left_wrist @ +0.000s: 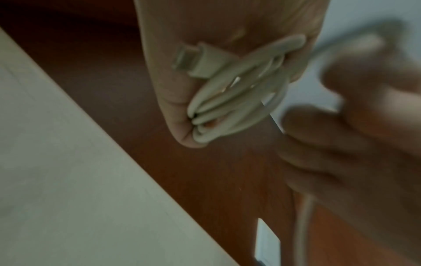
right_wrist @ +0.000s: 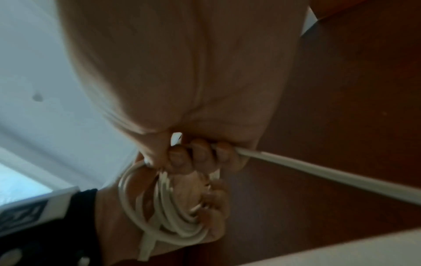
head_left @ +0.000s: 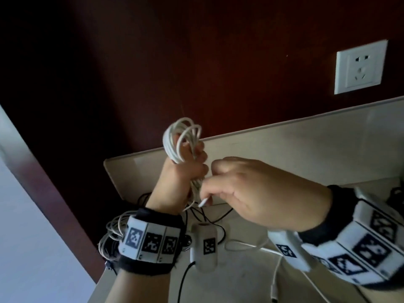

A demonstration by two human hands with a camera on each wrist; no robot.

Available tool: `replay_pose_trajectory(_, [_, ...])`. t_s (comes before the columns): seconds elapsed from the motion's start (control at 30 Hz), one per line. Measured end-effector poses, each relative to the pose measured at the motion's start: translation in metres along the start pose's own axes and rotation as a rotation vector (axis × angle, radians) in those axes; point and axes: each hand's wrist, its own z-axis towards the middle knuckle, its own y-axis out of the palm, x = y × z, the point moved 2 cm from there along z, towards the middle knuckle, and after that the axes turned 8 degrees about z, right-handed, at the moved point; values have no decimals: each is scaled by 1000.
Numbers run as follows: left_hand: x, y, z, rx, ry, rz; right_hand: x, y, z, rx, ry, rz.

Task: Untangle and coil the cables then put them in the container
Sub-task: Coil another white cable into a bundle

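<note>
My left hand is raised and grips a coil of white cable, its loops standing up above the fist. In the left wrist view the coil is pressed in the palm with a flat plug sticking out. My right hand is just right of it and pinches the cable's loose end below the coil. In the right wrist view its curled fingertips hold a white strand above the coil. A beige container lies behind both hands.
Black cables lie tangled under the hands. More white cable loops show behind my left wrist, and a thin white cable crosses the beige tabletop. A white wall socket sits on the dark red wall.
</note>
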Motion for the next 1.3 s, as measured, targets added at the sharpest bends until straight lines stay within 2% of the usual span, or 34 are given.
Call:
replay_pose_trajectory(0.1, [-6,9,-1,-59,-22,-25,5,-1,1,83,51,191])
replay_pose_trajectory(0.23, [-8,8,-1,-75,-68,-70,5,-10,-1,338,140,277])
replay_pose_trajectory(0.4, [-9,23,-6,-136,-100,-234,5,-12,0,448,187,307])
replay_pose_trajectory(0.63, [-13,21,-7,-384,-12,-221,9,-13,-2,470,264,372])
replay_pose_trajectory(0.8, [0,25,-9,-544,59,-206,11,-13,0,392,334,492])
replay_pose_trajectory(0.87, [3,25,-9,-569,87,-140,12,-13,0,366,353,556])
replay_pose_trajectory(0.93, [5,23,-10,-552,91,-79,12,-12,-1,353,368,620])
replay_pose_trajectory(1.1, [4,24,-10,-361,13,140,19,-7,1,371,417,639])
replay_pose_trajectory(1.3, [10,30,-12,-281,-7,105,22,-2,3,361,359,732])
